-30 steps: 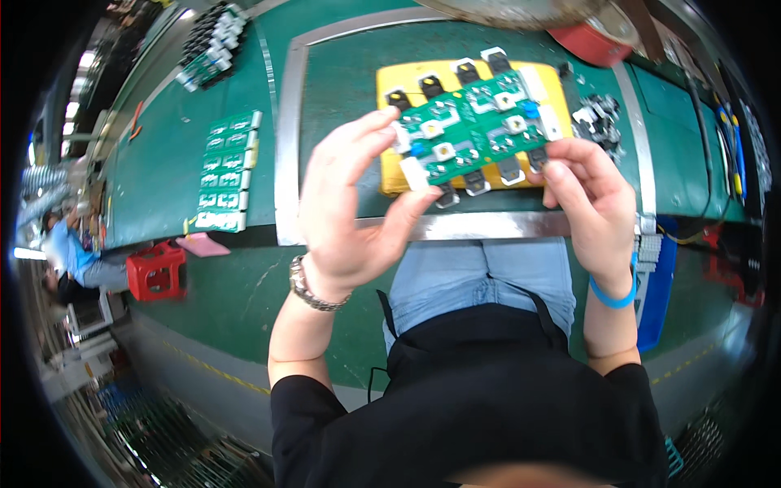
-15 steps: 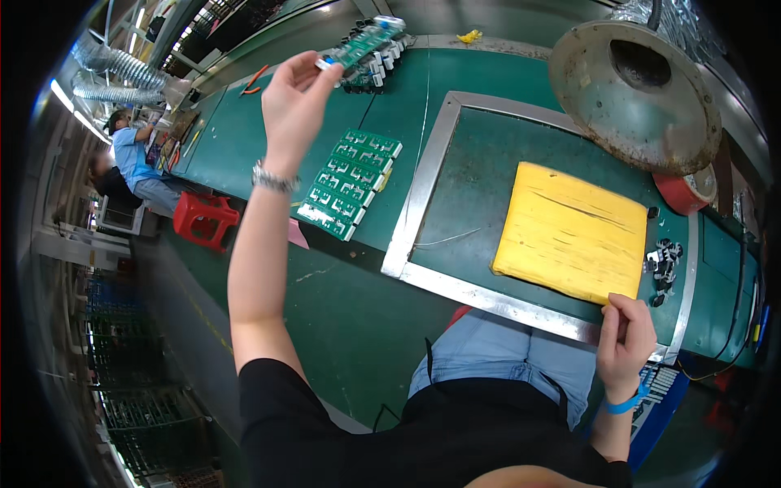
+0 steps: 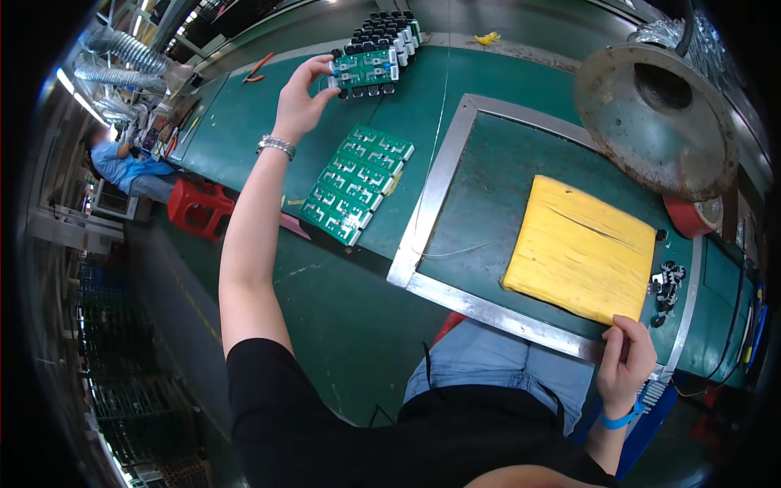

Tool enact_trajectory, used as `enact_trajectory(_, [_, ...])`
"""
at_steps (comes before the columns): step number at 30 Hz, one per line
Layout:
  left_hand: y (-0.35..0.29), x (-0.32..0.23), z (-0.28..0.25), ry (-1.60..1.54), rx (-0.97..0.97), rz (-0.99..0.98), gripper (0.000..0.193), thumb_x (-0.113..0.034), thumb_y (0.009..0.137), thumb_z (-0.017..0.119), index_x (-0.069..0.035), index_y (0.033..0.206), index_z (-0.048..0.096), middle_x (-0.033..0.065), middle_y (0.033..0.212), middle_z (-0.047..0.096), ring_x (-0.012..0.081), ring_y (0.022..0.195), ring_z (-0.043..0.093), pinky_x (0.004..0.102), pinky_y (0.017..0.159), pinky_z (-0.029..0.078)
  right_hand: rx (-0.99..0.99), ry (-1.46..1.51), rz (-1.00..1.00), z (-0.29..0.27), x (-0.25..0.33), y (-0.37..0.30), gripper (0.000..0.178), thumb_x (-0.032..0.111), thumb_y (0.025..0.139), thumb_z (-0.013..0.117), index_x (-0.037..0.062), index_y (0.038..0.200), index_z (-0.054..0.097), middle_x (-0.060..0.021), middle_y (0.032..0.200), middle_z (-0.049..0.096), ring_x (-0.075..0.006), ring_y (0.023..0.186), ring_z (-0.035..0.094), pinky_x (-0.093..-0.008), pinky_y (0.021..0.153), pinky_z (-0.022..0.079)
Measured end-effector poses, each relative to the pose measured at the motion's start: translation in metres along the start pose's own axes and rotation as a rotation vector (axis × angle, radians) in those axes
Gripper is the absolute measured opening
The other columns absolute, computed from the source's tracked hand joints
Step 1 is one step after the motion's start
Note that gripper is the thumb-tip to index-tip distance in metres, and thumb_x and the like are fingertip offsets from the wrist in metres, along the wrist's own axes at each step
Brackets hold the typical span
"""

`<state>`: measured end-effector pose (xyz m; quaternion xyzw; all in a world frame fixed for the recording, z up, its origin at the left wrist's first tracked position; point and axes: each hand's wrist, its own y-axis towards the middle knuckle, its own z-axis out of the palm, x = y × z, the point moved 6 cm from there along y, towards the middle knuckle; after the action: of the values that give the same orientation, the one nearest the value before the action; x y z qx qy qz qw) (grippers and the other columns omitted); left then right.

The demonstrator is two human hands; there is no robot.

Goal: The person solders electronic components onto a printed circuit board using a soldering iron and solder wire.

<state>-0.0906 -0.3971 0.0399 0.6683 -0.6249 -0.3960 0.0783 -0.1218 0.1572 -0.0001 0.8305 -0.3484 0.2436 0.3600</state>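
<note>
At the far side of the green bench my left hand (image 3: 301, 104), arm stretched out, grips a small green circuit board (image 3: 364, 71) by its left edge. The board is over the front of a group of boards with black and white components (image 3: 386, 32); whether it touches them I cannot tell. Nearer lies a larger panel of green circuit boards (image 3: 354, 185), face up. My right hand (image 3: 626, 358) is closed at the near right corner of a yellow foam pad (image 3: 582, 252), thumb and fingertips on the corner. The pad lies inside a metal frame (image 3: 504, 317).
Small black parts (image 3: 667, 291) lie right of the pad. A metal lamp-shaped hood (image 3: 651, 122) hangs over the right side, near a red tape roll (image 3: 691, 215). Red-handled pliers (image 3: 259, 68) lie far left. Beyond a red stool (image 3: 195, 210), a co-worker in blue (image 3: 126, 169) sits.
My left hand has lowered the circuit board and turned it from steeply tilted to nearly level, face toward me. My right hand stays at the pad's corner. The view has shifted slightly.
</note>
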Motion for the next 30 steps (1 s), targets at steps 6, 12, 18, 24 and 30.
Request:
enact_trajectory(6, [-0.002,0.007,0.015,0.423,0.018,0.061,0.042,0.000,0.072,0.071,-0.007,0.109,0.052,0.0079,0.120,0.056,0.0256,0.109,0.057,0.0330,0.090,0.048,-0.014,-0.030,0.002,0.003,0.002,0.001,0.011,-0.005,0.083,0.056,-0.0030,0.093,0.060,-0.0096,0.066,0.056,-0.0189,0.055,0.054,-0.0263,0.050,0.040])
enact_trajectory(12, [0.010,0.017,0.018,0.549,0.057,0.136,0.043,-0.007,0.072,0.072,-0.010,0.110,0.053,0.0075,0.119,0.056,0.0283,0.108,0.056,0.0352,0.085,0.050,-0.041,-0.041,0.024,0.004,0.000,-0.001,0.010,-0.003,0.087,0.054,-0.0032,0.094,0.060,-0.0097,0.067,0.056,-0.0160,0.056,0.054,-0.0244,0.051,0.039])
enact_trajectory(18, [0.005,-0.003,0.016,0.508,0.042,0.128,0.045,-0.004,0.066,0.074,-0.009,0.105,0.052,0.0128,0.117,0.054,0.0321,0.109,0.053,0.0365,0.092,0.045,-0.035,-0.053,0.027,0.005,0.001,-0.003,0.010,-0.002,0.088,0.054,-0.0035,0.096,0.060,-0.0095,0.068,0.057,-0.0141,0.057,0.054,-0.0233,0.051,0.039])
enact_trajectory(24, [-0.032,-0.034,-0.010,0.408,0.268,-0.359,0.074,-0.038,0.075,0.074,-0.005,0.133,0.042,0.0199,0.130,0.048,0.0327,0.115,0.053,0.0387,0.090,0.047,-0.051,-0.004,0.000,0.008,0.006,0.001,0.010,-0.005,0.085,0.056,-0.0033,0.093,0.061,-0.0085,0.066,0.056,-0.0143,0.055,0.053,-0.0238,0.050,0.039])
enact_trajectory(30, [-0.076,-0.109,0.014,0.402,0.564,-0.566,0.095,-0.043,0.066,0.079,0.003,0.137,0.035,0.0278,0.123,0.052,0.0348,0.114,0.053,0.0390,0.096,0.042,-0.056,-0.021,-0.033,0.001,0.008,0.004,0.009,-0.006,0.084,0.057,-0.0030,0.091,0.061,-0.0088,0.065,0.056,-0.0143,0.055,0.054,-0.0243,0.049,0.039])
